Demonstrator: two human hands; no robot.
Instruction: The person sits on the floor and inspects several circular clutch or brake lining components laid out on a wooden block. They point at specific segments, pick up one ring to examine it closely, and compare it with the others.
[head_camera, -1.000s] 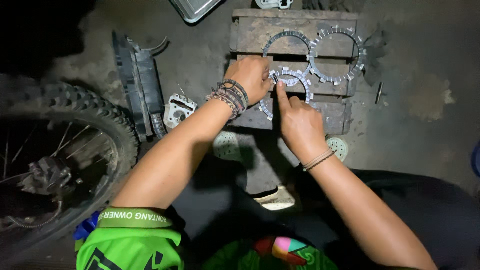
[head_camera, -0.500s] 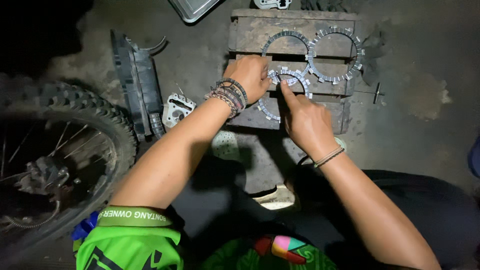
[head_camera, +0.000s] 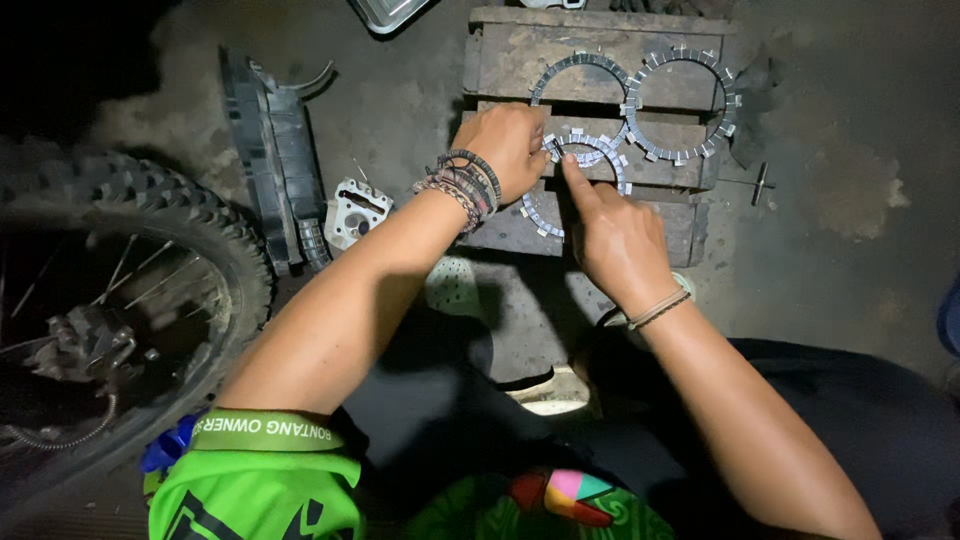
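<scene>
Toothed metal ring (head_camera: 580, 150), flat on the wooden block (head_camera: 510, 60), directly under both hands, at the block's front half. Left hand (head_camera: 512, 145) lies curled over the ring's left edge, fingers bent down onto it; whether they pinch it or only press cannot be made out. Stack of beaded bracelets (head_camera: 462, 185) on that wrist. Right hand (head_camera: 615, 240) comes in from below, forefinger (head_camera: 577, 180) stretched out straight with its tip on the inside of the ring, other fingers folded back; nothing gripped. Thin cord band (head_camera: 660, 308) on the right wrist.

Against the frame a second back: right hand sat lower and nearer the block's front edge then; now the forefinger reaches further up into the ring. Left hand in much the same spot. Ring much where it was.

Outward: two more toothed rings on the back of the block, one dark (head_camera: 578, 75) just behind the hands, one brighter (head_camera: 682, 105) to its right, their edges meeting. Small T-shaped tool (head_camera: 758, 183) on the concrete right of the block. Left of the block, a small pale metal casting (head_camera: 358, 208), then a long black plastic panel (head_camera: 265, 160). Knobbly tyre on a spoked wheel (head_camera: 190, 225) at far left. Sandalled foot (head_camera: 545, 390) below the block.
</scene>
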